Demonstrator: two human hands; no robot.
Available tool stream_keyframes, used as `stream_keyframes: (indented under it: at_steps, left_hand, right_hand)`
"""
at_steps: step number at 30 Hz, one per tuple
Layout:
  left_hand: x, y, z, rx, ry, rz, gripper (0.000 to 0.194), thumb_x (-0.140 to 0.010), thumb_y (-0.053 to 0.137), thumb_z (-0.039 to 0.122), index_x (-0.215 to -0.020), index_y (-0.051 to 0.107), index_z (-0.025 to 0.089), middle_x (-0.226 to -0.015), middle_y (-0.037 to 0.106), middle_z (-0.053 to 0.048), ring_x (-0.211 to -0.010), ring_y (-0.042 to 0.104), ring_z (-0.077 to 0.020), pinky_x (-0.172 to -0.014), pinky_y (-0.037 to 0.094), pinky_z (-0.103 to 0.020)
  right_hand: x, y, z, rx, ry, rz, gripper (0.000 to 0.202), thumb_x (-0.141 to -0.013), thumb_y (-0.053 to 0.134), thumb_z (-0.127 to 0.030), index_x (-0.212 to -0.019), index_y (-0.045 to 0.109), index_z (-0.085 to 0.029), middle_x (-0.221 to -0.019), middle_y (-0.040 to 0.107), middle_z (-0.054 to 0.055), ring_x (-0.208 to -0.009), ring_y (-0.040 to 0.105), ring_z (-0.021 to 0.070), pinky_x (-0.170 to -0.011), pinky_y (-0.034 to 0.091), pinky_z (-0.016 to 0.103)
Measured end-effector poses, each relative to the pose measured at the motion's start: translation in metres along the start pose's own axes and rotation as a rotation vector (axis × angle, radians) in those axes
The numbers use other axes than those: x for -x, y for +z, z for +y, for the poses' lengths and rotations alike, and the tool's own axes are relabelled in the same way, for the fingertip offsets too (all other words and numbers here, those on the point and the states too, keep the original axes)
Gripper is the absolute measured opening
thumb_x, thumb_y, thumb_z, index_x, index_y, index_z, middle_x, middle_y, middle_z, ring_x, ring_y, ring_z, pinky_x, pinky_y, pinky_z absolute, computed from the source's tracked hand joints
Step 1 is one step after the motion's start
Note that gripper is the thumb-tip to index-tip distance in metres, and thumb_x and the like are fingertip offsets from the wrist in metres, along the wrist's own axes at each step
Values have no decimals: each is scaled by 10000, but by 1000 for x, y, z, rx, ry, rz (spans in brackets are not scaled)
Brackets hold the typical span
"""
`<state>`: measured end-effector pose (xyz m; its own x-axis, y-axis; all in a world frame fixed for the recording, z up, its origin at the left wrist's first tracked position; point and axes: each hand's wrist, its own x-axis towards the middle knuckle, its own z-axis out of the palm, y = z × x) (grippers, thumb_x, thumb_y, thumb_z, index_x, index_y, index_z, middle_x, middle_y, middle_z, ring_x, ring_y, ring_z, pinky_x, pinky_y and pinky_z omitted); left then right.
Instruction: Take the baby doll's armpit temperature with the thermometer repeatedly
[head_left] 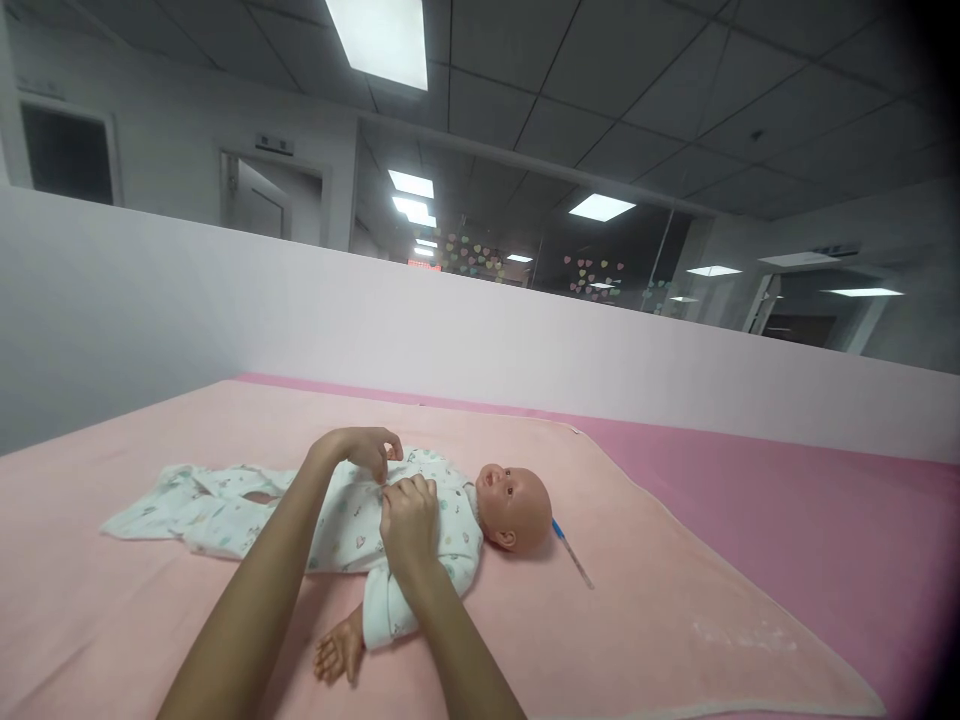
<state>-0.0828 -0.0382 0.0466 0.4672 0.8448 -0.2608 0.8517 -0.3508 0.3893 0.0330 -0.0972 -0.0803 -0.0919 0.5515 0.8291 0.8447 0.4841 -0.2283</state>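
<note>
A baby doll (517, 505) lies on its back, its bald head to the right, dressed in a white onesie (349, 525) with a small print. Over the doll's chest my left hand (365, 450) bends down at the wrist, its curled fingers at the onesie's front. Right beside it, my right hand (411, 512) is closed with its knuckles up, gripping the cloth at the chest. What exactly lies under the fingertips is hidden. The doll's near hand (341, 650) sticks out of its sleeve, palm up. The onesie's legs stretch flat to the left.
A thin stick with a blue end, perhaps a thermometer (571, 552), lies beside the doll's head. Beneath everything is a peach blanket (675, 580) over a pink surface (787, 500). A low white wall (450, 335) runs along the back and left.
</note>
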Motion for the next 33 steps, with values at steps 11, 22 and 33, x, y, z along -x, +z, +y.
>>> stream_keyframes:
  at_steps: [11, 22, 33]
  left_hand:
    - [13, -2, 20, -94, -14, 38, 522, -503, 634, 259, -1016, 540, 249, -929, 681, -2, -890, 598, -211, -693, 455, -267]
    - [17, -1, 22, -134, -23, 70, 545, -484, 645, 293, -1021, 565, 256, -997, 663, -20, -921, 595, -229, -686, 466, -264]
    - [8, -2, 10, -107, -17, 40, 607, -487, 663, 361, -1078, 558, 275, -1017, 653, -22, -914, 593, -226, -716, 461, -278]
  right_hand:
    - [-3, -9, 0, -312, 202, 58, 150, -744, 553, -60, -748, 562, -209, -794, 595, -16, -833, 493, 154, -763, 362, 271]
    - [-4, -10, -2, -327, 227, 89, 143, -710, 548, -57, -712, 534, -199, -717, 593, -27, -754, 481, 148, -779, 322, 285]
    - [-5, -15, 5, -246, 190, 42, 128, -736, 505, -92, -793, 555, -196, -752, 594, -6, -760, 506, 155, -815, 341, 317]
